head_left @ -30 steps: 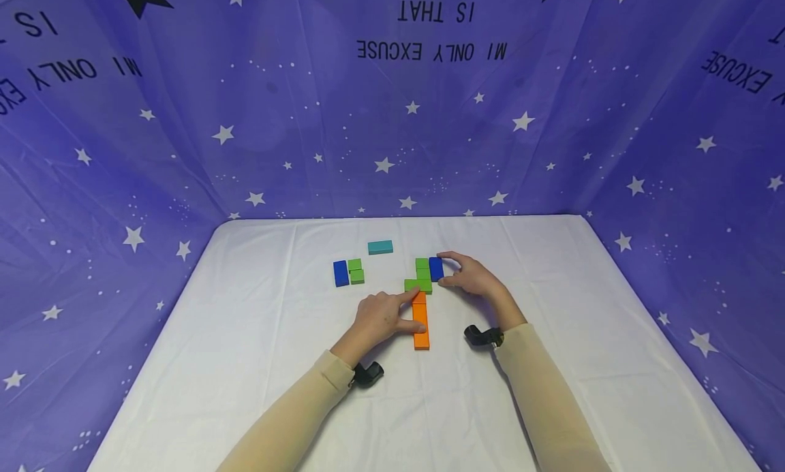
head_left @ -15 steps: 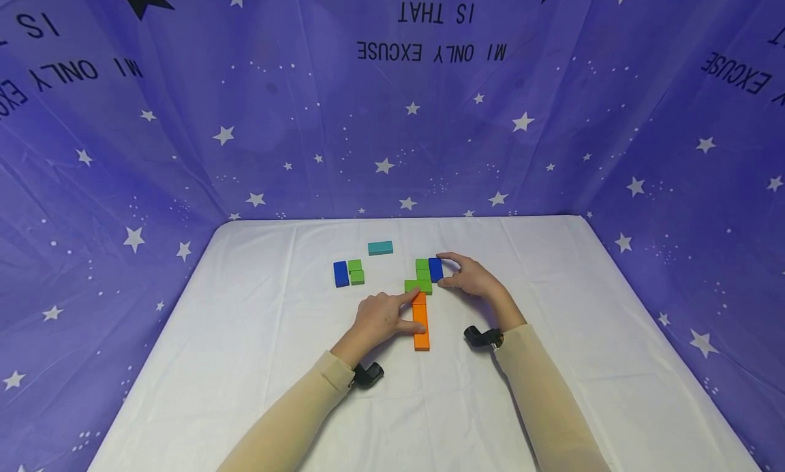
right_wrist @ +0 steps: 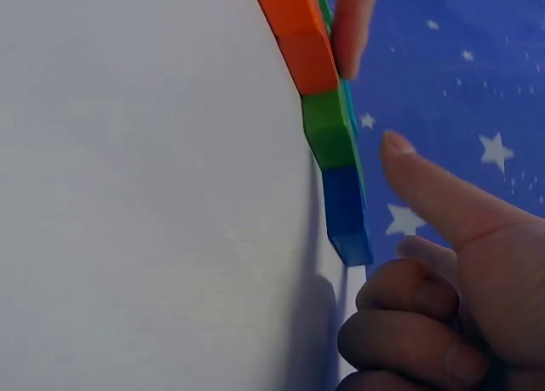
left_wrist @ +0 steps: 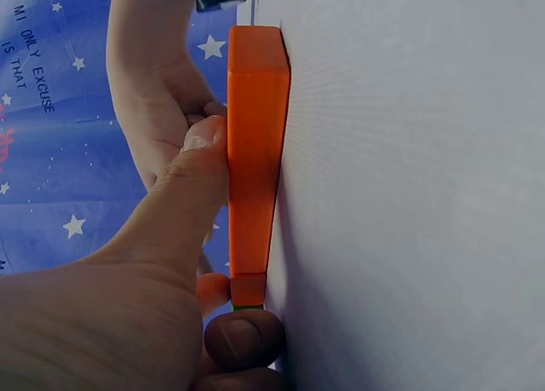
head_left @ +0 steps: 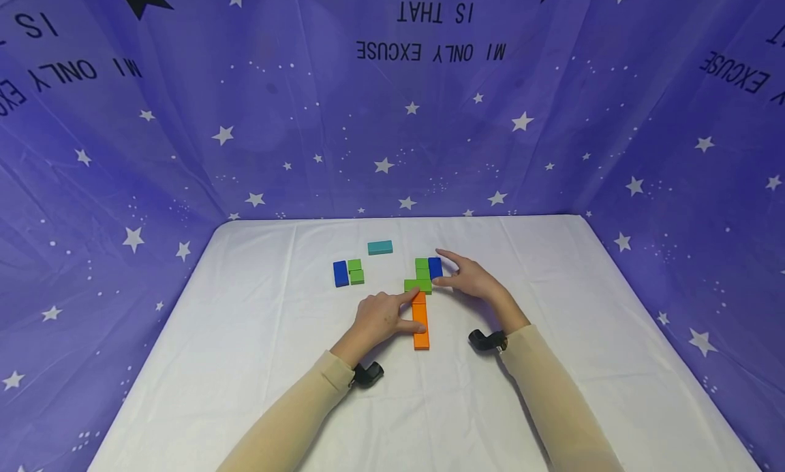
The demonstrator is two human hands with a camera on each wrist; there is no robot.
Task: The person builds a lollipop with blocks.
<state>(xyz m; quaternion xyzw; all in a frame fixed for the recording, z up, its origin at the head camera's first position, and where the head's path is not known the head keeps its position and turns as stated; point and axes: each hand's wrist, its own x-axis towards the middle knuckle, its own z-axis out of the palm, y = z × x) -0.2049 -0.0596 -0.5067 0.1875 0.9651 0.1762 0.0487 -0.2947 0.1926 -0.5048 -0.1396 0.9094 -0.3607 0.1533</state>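
Note:
In the head view, my left hand (head_left: 379, 317) rests its thumb on a long orange block (head_left: 420, 314). Its index fingertip touches where a small orange block (head_left: 420, 298) meets a crosswise green block (head_left: 423, 283). Beyond that, two small green blocks (head_left: 422, 263) line up, with an upright-lying blue block (head_left: 435, 265) along their right side. My right hand (head_left: 472, 276) hovers at the blue block, thumb and index spread apart. In the right wrist view, the right thumb (right_wrist: 434, 182) stands off the blue block (right_wrist: 344, 199), and the other fingers are bent.
Left of the arrangement, another blue block (head_left: 340, 274) lies beside two small green blocks (head_left: 357, 277). A teal block (head_left: 380, 248) lies farther back. White cloth covers the table (head_left: 276, 308); a purple starry curtain (head_left: 343, 131) surrounds its back and sides.
My right hand's fingertips have come off the sides of the blue block, the thumb now overlapping its near corner. The right forearm has shifted slightly right. My left hand and the blocks stay put.

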